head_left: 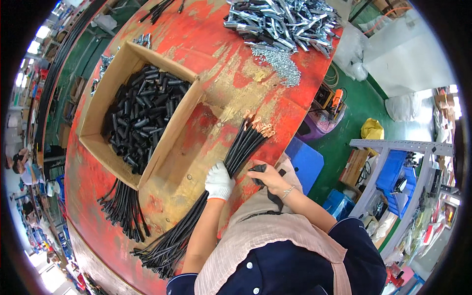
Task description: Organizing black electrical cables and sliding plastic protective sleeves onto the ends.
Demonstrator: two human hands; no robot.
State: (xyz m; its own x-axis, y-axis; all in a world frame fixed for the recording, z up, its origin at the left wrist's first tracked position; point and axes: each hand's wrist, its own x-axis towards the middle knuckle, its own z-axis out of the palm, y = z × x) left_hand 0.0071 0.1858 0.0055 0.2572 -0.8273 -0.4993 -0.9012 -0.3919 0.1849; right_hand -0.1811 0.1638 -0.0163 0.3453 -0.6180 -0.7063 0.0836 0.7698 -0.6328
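My left hand (219, 182), in a white knitted glove, is closed over a bundle of black cables (235, 153) lying diagonally on the table. Copper ring lugs (259, 126) cap the far ends of these cables, and their loose ends (164, 250) fan out toward the near left. Bare except for a bracelet at the wrist, my right hand (270, 178) is just right of the bundle at the table edge. Its fingers are closed on a small black piece (258, 173), partly hidden, whose exact kind I cannot make out.
An open cardboard box (172, 147) of short black sleeves (142, 110) stands left on the worn red table (196, 29). Another cable bundle (125, 209) lies beside it. Metal clamps (287, 22) and small silvery parts (280, 64) are piled far right. A grey metal rack (366, 182) stands right.
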